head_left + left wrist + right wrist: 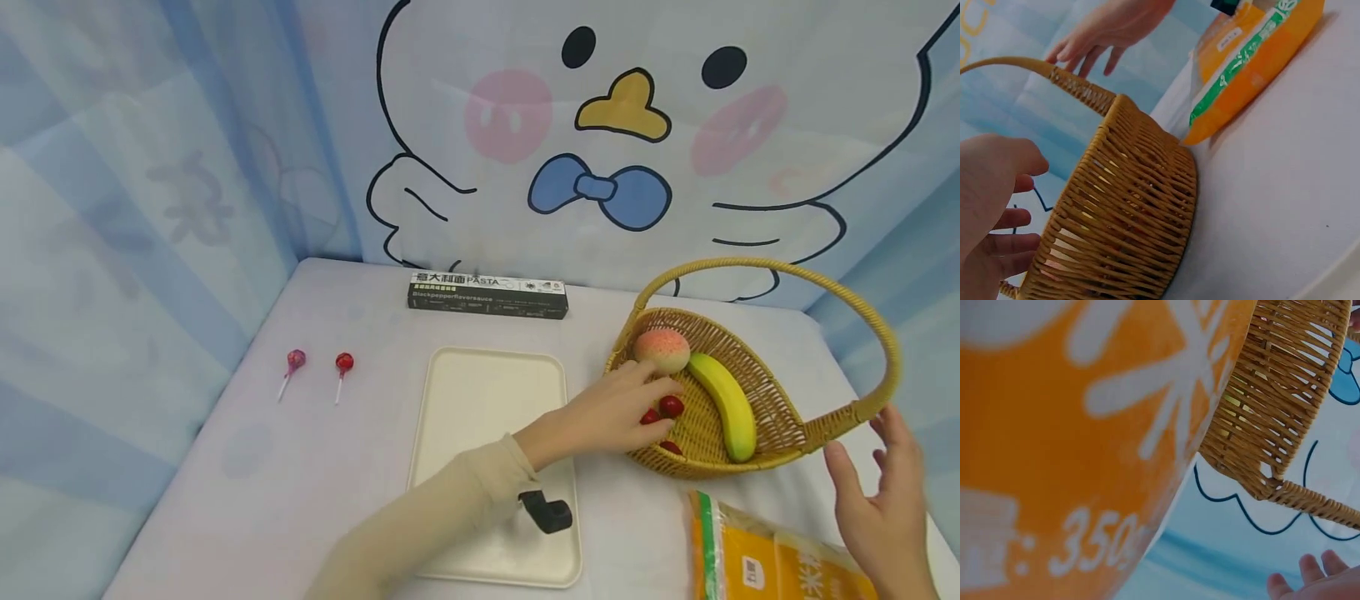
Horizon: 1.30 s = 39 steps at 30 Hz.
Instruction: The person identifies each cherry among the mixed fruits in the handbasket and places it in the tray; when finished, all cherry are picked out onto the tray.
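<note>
Cherries (671, 407) lie beside the left hand (618, 410) inside the basket (772, 412).

Box (487, 297): "意大利面 PASTA", "Blackpepperflavorsauce"; orange bag (1079, 447): "350g", apparently

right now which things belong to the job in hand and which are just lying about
Apparently in the job: left hand, right hand, wicker basket, banana, peach, red cherries

Apparently lying about: pink lollipop, red lollipop, pasta box, cream tray, orange bag

Cannot read the fine print (517, 303) on the pasta box (487, 296), nor see whole the edge-cropped orange bag (787, 554) or cherries (650, 416) behind the left hand (618, 407).
</note>
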{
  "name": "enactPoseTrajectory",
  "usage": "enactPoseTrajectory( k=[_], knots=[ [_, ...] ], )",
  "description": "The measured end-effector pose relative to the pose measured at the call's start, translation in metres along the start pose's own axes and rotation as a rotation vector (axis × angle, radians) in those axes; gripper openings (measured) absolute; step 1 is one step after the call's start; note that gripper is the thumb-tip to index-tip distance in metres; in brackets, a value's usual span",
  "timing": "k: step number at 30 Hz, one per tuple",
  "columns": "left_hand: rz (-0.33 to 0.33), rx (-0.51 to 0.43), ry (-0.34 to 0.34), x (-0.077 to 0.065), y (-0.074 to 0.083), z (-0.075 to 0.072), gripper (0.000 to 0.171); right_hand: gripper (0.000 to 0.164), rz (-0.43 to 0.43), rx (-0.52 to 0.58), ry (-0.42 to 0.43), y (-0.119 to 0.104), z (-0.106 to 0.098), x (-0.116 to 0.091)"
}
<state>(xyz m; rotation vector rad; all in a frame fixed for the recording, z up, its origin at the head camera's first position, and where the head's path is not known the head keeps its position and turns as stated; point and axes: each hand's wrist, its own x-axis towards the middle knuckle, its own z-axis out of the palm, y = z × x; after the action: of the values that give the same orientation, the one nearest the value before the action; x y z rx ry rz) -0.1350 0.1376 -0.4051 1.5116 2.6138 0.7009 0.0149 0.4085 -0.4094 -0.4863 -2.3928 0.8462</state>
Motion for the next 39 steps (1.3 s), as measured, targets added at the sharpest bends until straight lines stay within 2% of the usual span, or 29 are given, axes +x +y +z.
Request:
enactPoseTrajectory(
  k=[4,8,18,26,34,39],
  knots=[
    [-0.034,-0.022,-0.031,0.021,0.006,0.012,0.042,0.066,-0.083,0.014,0.021,0.011,-0.001,0.007],
    [-0.071,-0.002,-0.058,0.038,0.009,0.019,0.04,0.061,-0.16,0.006,0.009,0.018,-0.005,0.016],
    [-0.118,0.064,-0.164,0.073,0.015,0.029,0.035,0.056,-0.231,-0.035,-0.082,0.034,-0.011,0.027],
    [-0.14,0.121,-0.227,0.085,0.017,0.038,0.025,0.053,-0.235,-0.066,-0.097,0.035,-0.014,0.031],
    [-0.174,0.091,-0.266,0.09,0.015,0.042,0.011,0.053,-0.219,-0.067,-0.097,0.035,-0.013,0.031],
    [-0.179,0.082,-0.284,0.092,0.016,0.043,0.012,0.053,-0.199,-0.072,-0.102,0.036,-0.014,0.03]
  ],
)
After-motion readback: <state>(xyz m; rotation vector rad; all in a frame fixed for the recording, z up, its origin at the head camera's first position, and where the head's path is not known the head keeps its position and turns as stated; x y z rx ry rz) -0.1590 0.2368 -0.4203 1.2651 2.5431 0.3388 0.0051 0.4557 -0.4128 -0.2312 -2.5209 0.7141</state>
